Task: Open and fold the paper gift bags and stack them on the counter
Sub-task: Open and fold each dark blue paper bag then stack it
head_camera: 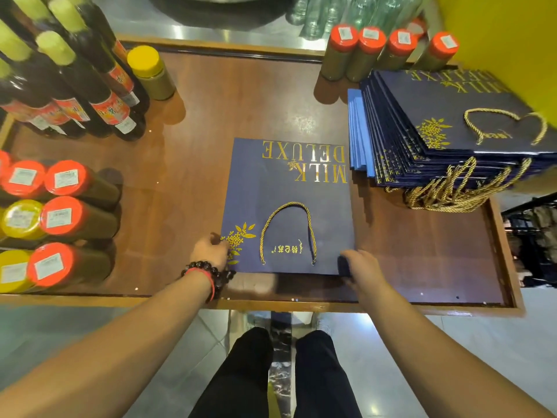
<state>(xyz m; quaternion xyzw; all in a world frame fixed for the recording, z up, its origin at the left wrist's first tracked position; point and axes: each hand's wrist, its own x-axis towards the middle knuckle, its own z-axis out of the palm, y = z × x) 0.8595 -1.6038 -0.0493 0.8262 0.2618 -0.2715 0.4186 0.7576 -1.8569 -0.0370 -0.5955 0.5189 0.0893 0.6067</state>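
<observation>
The flat gift bag (289, 206) is lying mid-counter (211, 116) (stack (452, 128) at 2 o'clock). Left hand (209, 250) is pinching its 7 o'clock corner; right hand (361, 267) is gripping its 5 o'clock corner.

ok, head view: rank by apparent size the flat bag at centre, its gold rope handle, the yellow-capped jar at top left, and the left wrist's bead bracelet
1. flat bag, largest by far.
2. gold rope handle by the area its loop spans.
3. yellow-capped jar and bead bracelet: look close in size, and the bracelet is nearer the camera, so no ranking.
</observation>
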